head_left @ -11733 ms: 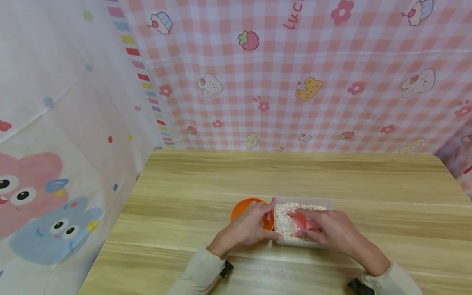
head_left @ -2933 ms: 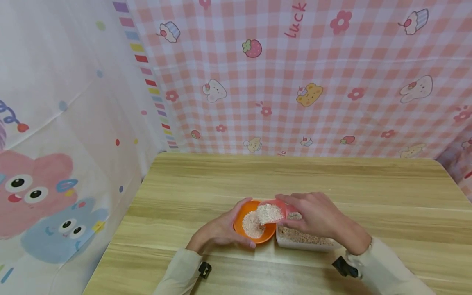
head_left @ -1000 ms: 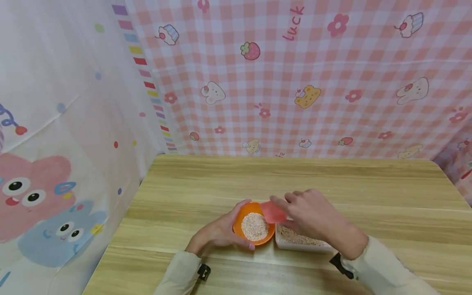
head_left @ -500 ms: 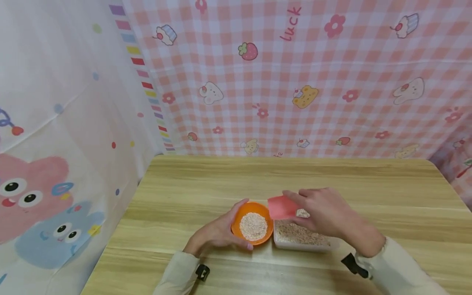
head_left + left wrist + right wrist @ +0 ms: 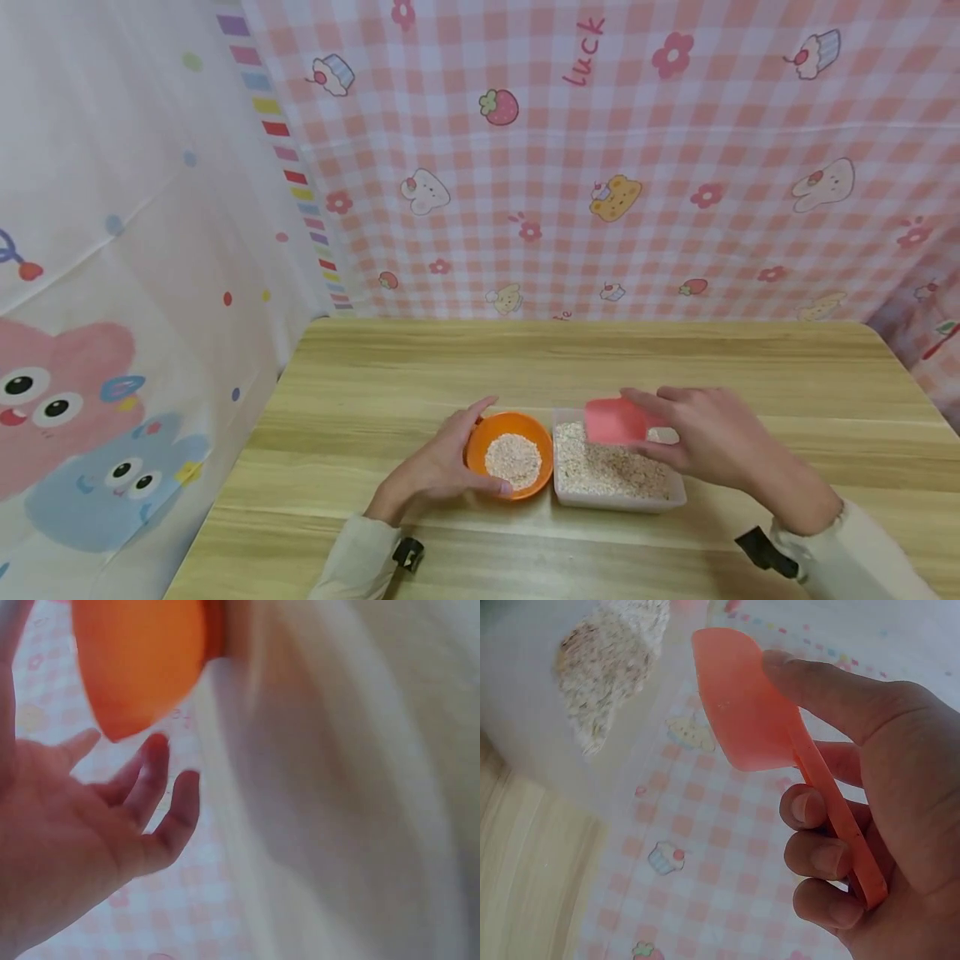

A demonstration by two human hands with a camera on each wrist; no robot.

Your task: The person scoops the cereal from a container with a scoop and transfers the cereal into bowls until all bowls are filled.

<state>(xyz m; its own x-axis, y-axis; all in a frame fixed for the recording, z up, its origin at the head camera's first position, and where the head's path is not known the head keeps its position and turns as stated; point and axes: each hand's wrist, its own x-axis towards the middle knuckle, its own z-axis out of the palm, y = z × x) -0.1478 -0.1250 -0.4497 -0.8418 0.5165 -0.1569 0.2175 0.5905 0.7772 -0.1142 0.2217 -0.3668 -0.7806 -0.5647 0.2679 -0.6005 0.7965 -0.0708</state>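
Right now, your right hand (image 5: 712, 437) is gripping the pink scoop (image 5: 746, 712), fingers curling round its handle and thumb touching the edge of its head, and you're holding it over the far side of the translucent tub (image 5: 618, 502), where pale flakes (image 5: 611, 475) are lying. Your left hand (image 5: 450, 457) is resting at the left of the orange bowl (image 5: 510, 422), its fingers and thumb spreading wide and the thumb overlapping the near rim. That bowl, holding a smaller heap (image 5: 513, 461) of flakes, is standing just beside the tub on the wooden table (image 5: 420, 358).
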